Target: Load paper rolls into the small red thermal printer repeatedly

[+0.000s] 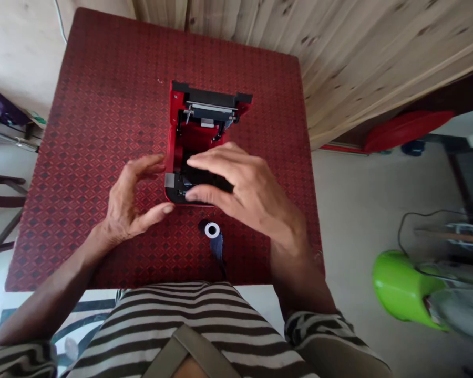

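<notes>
A red and black label printer (170,149) stands on the table with its lid raised, showing rollers and a dark inner bay. To its left, my left hand (128,202) has thumb and fingers spread, its fingertips close to the printer's side. My right hand (252,189) reaches over the printer's front right part, thumb and forefinger apart, hiding some of the bay. Nothing shows between the fingers of either hand. Just in front of the printer lies a small roll with a white core (212,230), a strip of dark ribbon (216,247) trailing from it toward me.
The table (102,105) has a red patterned cover. Pale wooden boards (268,26) rise behind it. A dark wooden chair (3,199) stands at the left. On the floor at the right are a bright green bucket (402,289) and a cable (402,226).
</notes>
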Demonstrator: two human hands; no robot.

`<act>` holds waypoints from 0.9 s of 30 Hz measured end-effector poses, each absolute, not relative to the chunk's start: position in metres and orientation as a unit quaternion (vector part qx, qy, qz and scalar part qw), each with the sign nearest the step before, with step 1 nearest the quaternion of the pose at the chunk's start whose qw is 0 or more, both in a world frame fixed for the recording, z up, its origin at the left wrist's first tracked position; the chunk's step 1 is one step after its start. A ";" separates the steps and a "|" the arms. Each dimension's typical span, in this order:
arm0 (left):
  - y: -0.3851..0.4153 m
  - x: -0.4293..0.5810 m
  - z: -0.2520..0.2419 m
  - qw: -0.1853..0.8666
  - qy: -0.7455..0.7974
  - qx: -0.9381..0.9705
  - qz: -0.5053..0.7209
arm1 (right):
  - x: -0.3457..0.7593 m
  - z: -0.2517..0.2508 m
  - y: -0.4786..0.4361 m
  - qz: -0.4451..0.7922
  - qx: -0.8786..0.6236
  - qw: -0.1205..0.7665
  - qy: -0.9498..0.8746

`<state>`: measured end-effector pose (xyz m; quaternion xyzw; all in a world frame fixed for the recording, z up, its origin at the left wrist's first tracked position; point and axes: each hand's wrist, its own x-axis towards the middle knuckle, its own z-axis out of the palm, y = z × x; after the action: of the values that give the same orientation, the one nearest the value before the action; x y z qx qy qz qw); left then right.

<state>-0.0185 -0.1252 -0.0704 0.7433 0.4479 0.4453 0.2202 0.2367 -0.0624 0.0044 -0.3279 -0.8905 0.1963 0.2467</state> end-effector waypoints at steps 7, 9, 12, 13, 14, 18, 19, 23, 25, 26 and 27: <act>-0.048 -0.038 -0.020 0.104 0.465 0.763 0.437 | 0.240 -0.022 -0.081 0.126 -0.355 0.282 -0.882; -0.017 -0.038 -0.012 0.088 0.482 0.770 0.408 | 0.238 -0.025 -0.082 0.098 -0.358 0.288 -0.883; 0.008 -0.027 -0.010 0.139 0.481 0.775 0.386 | 0.236 -0.025 -0.088 0.053 -0.359 0.302 -0.881; 0.008 -0.022 -0.011 0.140 0.478 0.778 0.383 | 0.236 -0.026 -0.090 0.042 -0.361 0.308 -0.879; 0.003 -0.017 -0.011 0.132 0.470 0.780 0.391 | 0.236 -0.026 -0.093 0.033 -0.364 0.315 -0.876; -0.037 -0.006 -0.013 0.156 0.416 0.786 0.429 | 0.233 -0.033 -0.102 -0.008 -0.359 0.358 -0.862; -0.047 -0.006 -0.015 0.160 0.394 0.800 0.424 | 0.233 -0.035 -0.103 -0.017 -0.357 0.366 -0.859; -0.069 -0.014 -0.030 0.145 0.361 0.840 0.378 | 0.231 -0.042 -0.107 -0.031 -0.355 0.382 -0.853; -0.071 -0.017 -0.040 0.124 0.347 0.856 0.363 | 0.231 -0.043 -0.109 -0.027 -0.352 0.387 -0.852; -0.072 -0.018 -0.044 0.114 0.340 0.862 0.357 | 0.231 -0.044 -0.109 -0.022 -0.353 0.385 -0.852; -0.072 -0.019 -0.048 0.105 0.337 0.866 0.353 | 0.231 -0.044 -0.110 -0.016 -0.357 0.382 -0.853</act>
<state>-0.0192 -0.0719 -0.0480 0.8662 0.3371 0.3535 0.1052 0.2315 -0.1097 -0.0436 -0.3565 -0.8526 -0.0164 0.3816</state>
